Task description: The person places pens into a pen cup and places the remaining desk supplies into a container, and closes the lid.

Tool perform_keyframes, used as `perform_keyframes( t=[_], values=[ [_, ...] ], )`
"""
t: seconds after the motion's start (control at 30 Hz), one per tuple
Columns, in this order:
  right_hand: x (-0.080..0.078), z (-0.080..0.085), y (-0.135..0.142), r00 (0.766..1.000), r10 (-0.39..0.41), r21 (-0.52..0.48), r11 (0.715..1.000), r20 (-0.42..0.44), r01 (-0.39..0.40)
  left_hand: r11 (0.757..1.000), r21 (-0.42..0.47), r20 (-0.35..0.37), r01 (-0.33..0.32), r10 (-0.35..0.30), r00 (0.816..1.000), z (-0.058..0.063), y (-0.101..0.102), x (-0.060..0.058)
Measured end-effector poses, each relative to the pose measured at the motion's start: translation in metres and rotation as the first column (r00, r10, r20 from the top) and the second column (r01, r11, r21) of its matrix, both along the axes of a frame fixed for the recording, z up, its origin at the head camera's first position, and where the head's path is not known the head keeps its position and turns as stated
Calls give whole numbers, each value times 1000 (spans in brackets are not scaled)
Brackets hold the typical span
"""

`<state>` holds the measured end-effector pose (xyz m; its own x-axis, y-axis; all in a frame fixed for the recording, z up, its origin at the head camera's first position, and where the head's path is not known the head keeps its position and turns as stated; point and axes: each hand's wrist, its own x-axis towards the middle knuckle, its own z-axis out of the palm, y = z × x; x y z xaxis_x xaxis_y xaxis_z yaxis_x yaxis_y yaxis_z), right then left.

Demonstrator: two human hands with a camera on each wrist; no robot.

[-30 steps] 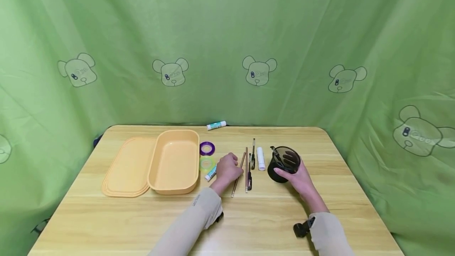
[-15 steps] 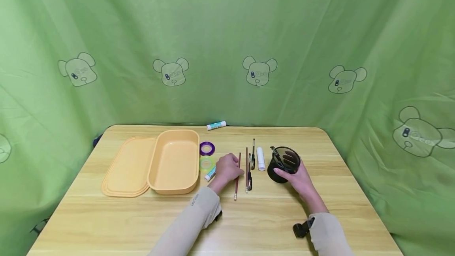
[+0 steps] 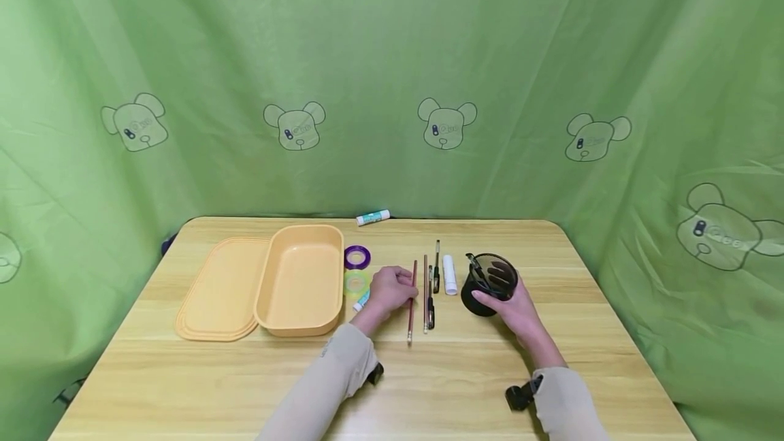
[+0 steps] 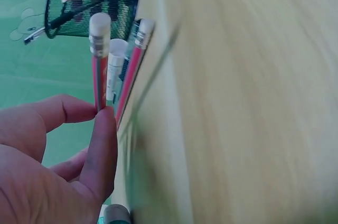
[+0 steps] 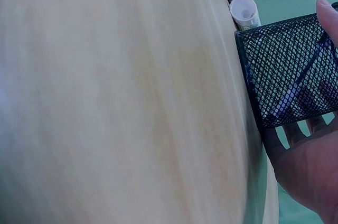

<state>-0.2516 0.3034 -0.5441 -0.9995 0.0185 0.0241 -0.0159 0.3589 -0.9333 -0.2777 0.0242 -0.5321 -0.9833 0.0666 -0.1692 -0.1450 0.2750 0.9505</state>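
Observation:
My left hand (image 3: 390,291) pinches a red pencil (image 3: 411,322) between thumb and fingertip. In the left wrist view the pencil's white eraser end (image 4: 100,26) points away from the hand, and the pencil looks lifted off the table. My right hand (image 3: 519,308) grips a black mesh pen holder (image 3: 473,303) from its right side, thumb near the rim. One black pen (image 3: 474,265) leans inside that holder. Between the hands lie a second pencil (image 3: 425,305), two black pens (image 3: 431,312) and a white glue stick (image 3: 450,275).
Left of the hands stands an orange box (image 3: 299,332), beside its flat lid (image 3: 217,291). A purple tape roll (image 3: 365,250), a yellow-green tape roll (image 3: 349,283) and a partly hidden glue stick (image 3: 361,301) sit along the box. Another glue stick (image 3: 373,217) lies at the table's far edge.
The pencil in my left hand has turned from a slant to nearly upright in the head view, its eraser end shifting right. The right hand and pen holder stay put.

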Motion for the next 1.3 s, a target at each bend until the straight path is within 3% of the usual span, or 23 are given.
perform_keyframes(
  t=[0.23,0.4,0.57,0.8,1.3],
  values=[
    [0,-1,0,1000,-1,-5,1000,2,1,973,230,46,2,-13,999,7,-3,-1],
    [0,0,0,1000,5,-15,1000,2,-5,934,354,2,45,-48,999,12,-7,-4],
    [0,1,0,1000,3,-9,1000,-2,-3,903,416,-65,109,-90,994,17,-10,-6],
    [1,2,0,1000,-4,3,1000,-3,4,860,491,-101,137,-99,990,27,-11,-3],
    [2,3,-1,1000,4,3,1000,2,-4,842,524,-109,127,-82,991,33,-11,-1]
  ],
)
